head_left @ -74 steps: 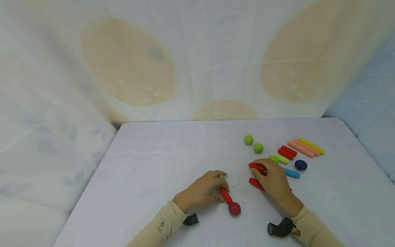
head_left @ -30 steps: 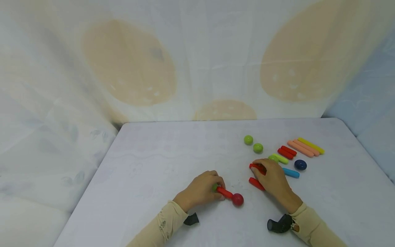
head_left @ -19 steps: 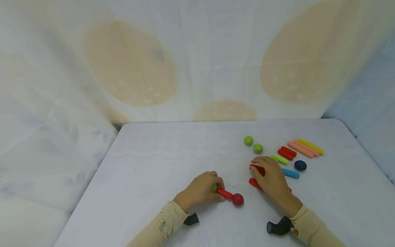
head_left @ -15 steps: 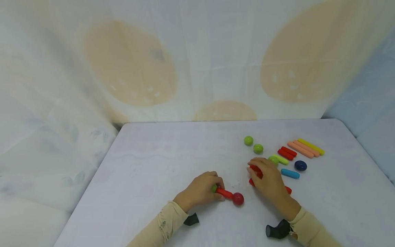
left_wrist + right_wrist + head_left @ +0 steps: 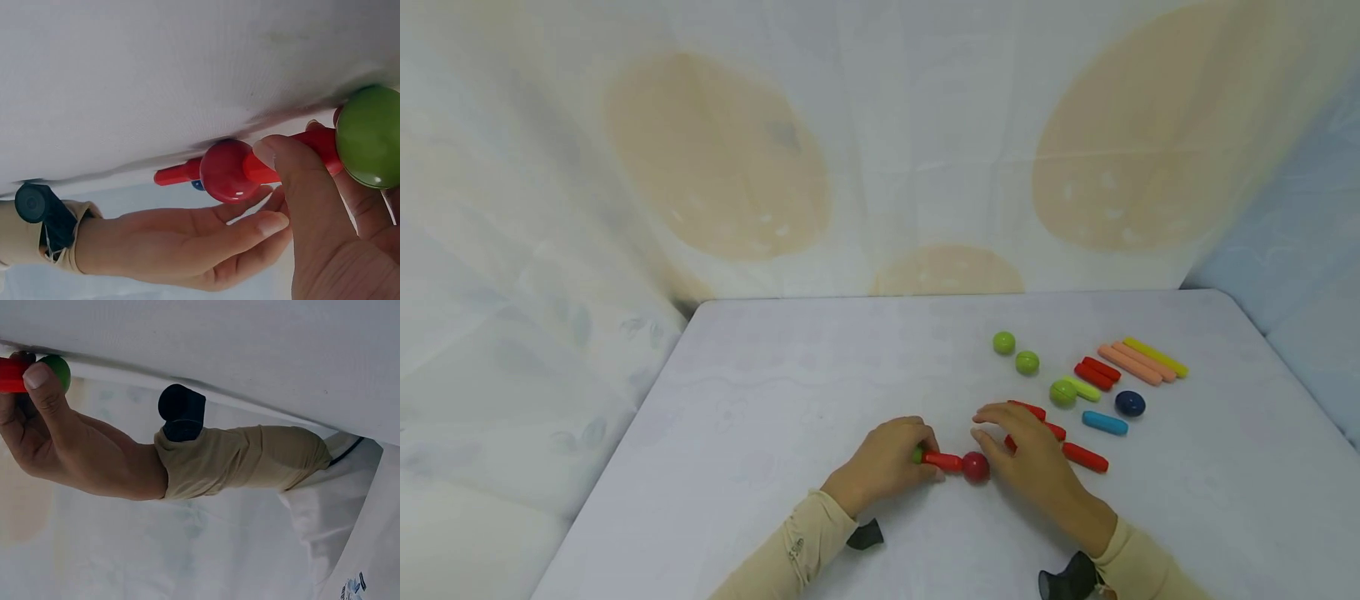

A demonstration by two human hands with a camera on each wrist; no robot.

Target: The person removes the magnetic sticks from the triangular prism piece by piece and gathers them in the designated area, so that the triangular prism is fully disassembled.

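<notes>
The left hand [image 5: 887, 462] pinches a short red rod [image 5: 942, 460] that lies flat on the tabletop [image 5: 820, 392], its long axis running left to right. A green ball [image 5: 917, 455] caps the rod's left end under the fingers; a red ball [image 5: 976, 467] sits on its right end, pointing toward the right hand [image 5: 1030, 454]. That hand is open, fingers relaxed, thumb just beside the red ball. Behind it lie three more red rods [image 5: 1084, 457].
</notes>
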